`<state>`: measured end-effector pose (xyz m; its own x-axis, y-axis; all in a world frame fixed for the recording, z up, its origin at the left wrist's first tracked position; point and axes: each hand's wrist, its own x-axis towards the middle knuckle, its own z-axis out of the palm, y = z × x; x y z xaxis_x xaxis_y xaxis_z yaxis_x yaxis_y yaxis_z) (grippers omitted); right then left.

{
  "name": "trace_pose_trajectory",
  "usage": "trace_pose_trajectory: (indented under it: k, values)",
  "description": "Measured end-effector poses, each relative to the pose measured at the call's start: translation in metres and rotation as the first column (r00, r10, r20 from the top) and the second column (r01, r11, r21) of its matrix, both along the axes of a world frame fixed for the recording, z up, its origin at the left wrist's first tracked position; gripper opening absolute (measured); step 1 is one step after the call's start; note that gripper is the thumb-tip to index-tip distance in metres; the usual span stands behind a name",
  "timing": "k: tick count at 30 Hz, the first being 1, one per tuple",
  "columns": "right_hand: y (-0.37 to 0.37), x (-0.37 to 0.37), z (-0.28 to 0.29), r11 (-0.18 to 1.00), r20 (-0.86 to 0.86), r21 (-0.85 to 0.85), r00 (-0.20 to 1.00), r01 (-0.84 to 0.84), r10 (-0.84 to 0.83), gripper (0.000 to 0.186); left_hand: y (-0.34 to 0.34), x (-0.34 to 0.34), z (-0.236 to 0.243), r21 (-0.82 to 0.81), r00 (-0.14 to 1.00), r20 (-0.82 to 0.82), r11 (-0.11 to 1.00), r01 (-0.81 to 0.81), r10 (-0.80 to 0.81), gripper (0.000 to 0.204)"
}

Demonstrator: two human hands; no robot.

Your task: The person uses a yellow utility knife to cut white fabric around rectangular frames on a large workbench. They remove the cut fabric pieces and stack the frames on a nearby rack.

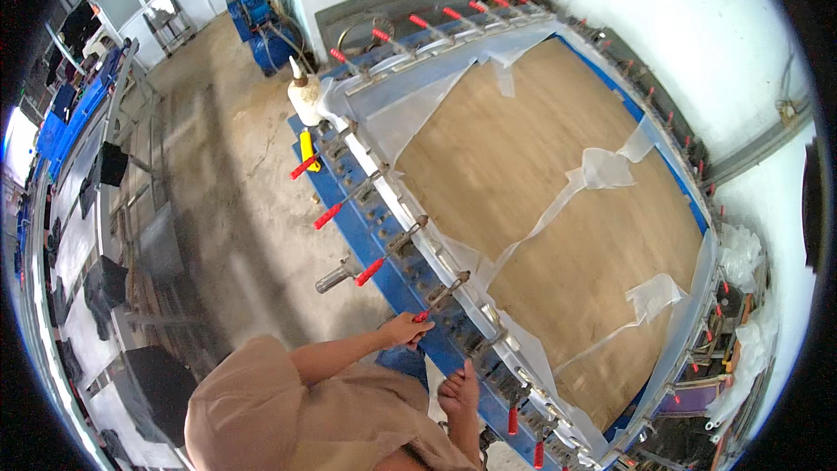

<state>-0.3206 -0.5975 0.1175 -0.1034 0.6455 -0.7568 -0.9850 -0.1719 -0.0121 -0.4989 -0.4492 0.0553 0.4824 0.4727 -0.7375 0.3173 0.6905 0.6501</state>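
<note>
My left hand [405, 330] is closed around the red grip of a toggle clamp [443, 295] on the near-left side of a large blue frame table [375, 228]. Beside that edge, to the right, my right hand [459, 388] has its fingers curled in and one digit raised; nothing shows in it. The clamp row presses on a pale metal bar [453, 277] along the frame. Inside the frame lies a wide brown board [558, 183], with translucent plastic sheeting [410, 113] at its borders and strips of it across the board.
A white squeeze bottle [304, 98] and a yellow-handled tool [307, 148] sit at the frame's left corner. More red-handled clamps [370, 271] line the sides. A blue machine [261, 26] stands on the floor behind. A rack [105, 279] runs along the left.
</note>
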Motion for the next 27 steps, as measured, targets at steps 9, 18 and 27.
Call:
trace_pose_trajectory:
  k: [9, 18, 27]
  values:
    - [-0.013, -0.047, 0.043, 0.914, 0.458, -0.393, 0.883, 0.100, 0.101, 0.026, 0.023, 0.017, 0.091, -0.920, 0.859, 0.056, 0.362, -0.154, 0.509, 0.046]
    - [0.154, -0.204, -0.064, 0.926, 0.718, -0.066, 0.627, -0.372, 0.303, 0.033, 0.164, -0.161, 0.123, 0.326, 1.000, 0.000, 0.945, -0.022, 0.023, 0.035]
    - [0.238, -0.194, 0.057, 0.985, 0.385, -0.171, 0.920, -0.007, 0.074, 0.028, 0.314, -0.355, 0.084, 0.709, 0.877, -0.287, 0.701, -0.076, 0.385, 0.041]
